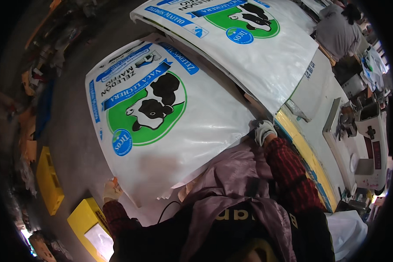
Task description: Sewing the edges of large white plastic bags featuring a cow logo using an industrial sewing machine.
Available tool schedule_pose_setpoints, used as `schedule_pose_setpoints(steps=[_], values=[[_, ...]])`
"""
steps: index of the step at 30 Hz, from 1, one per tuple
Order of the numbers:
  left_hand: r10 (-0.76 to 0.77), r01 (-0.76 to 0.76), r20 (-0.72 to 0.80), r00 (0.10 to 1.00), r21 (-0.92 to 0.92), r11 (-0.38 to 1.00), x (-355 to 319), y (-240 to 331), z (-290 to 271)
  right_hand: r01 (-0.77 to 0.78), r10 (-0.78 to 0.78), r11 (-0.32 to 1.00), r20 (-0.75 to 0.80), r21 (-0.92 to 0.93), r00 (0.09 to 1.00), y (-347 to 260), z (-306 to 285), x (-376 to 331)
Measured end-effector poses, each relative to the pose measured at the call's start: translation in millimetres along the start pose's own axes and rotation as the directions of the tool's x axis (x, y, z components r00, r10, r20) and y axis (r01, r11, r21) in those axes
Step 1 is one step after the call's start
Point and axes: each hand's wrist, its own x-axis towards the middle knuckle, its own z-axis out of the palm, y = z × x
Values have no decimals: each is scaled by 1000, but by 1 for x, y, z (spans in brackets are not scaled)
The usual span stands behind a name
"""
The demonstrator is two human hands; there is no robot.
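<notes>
Right hand: I have the white-gloved right hand (pixel 264 132) at the lower right corner of the glossy white plastic sack (pixel 209 118); the fingers are curled narrow, gripping the corner. Left hand: I have the left hand (pixel 112 190) at the lower left edge of the same sack; its fingers are small and foreshortened in my head view, so I cannot tell whether they pinch or only touch.

Sack position: it spreads between both hands, printed face up, showing a black-and-white cow in a green oval. I cannot see its interior.

Beyond its upper right side, I observe a second white printed plastic sack (pixel 288 61) lying on the yellow-edged table (pixel 299 144).

Lower left: a yellow rectangular box (pixel 82 217) bears a pale sheet (pixel 99 239); I cannot tell whether the sheet lies inside or on top.
</notes>
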Motion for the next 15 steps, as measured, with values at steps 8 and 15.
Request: schedule_pose_setpoints(steps=[8, 15], values=[[86, 47, -329, 941, 375, 926, 37, -63, 8, -308, 345, 858, -17, 410, 939, 8, 59, 13], [775, 86, 244, 583, 930, -357, -11, -102, 21, -251, 245, 910, 59, 331, 968, 0, 127, 66]])
